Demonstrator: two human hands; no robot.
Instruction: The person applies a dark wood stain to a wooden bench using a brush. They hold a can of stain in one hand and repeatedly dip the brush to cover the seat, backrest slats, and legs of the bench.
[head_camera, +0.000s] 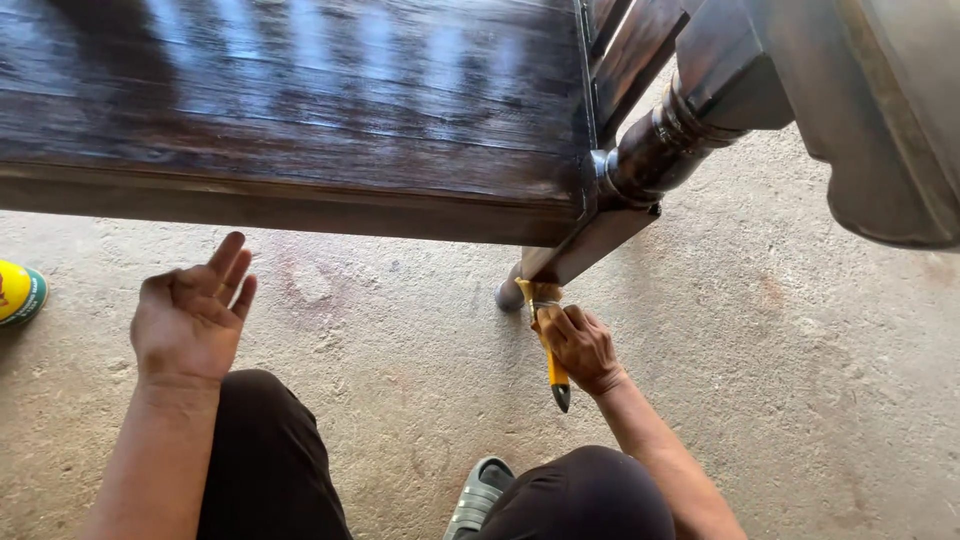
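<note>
Here the right hand's fingers (562, 322) wrap the paintbrush (548, 345) handle.

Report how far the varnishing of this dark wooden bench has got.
Done: the dark wooden seat gleams wet and evenly coated. In hand: the right hand works a yellow-handled brush under the corner rail. The left hand hangs open. Left: cannot tell; the lower leg is mostly hidden.

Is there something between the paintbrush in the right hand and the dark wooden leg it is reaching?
Nothing visible: the paintbrush in the right hand has its bristles at the wooden leg already.
</note>
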